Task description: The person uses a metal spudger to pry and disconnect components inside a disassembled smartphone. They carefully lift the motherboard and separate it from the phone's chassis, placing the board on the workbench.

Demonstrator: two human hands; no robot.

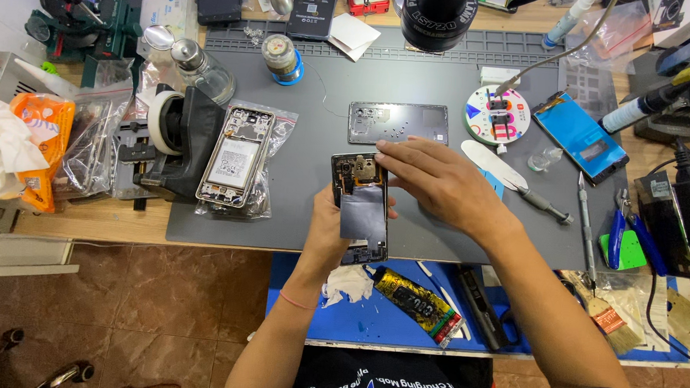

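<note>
Grey repair mat across a cluttered workbench. At its centre, an opened smartphone, back cover off, gripped along its edge by the left hand. Right hand laid flat, fingertips pressing the phone's top corner. Nearby: detached back panel, second phone frame, glue tube.

Blue screen panel far right; orange packet far left

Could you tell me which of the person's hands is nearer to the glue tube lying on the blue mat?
Left. The left hand holds the opened phone just above the glue tube; the right hand is farther up.
</note>
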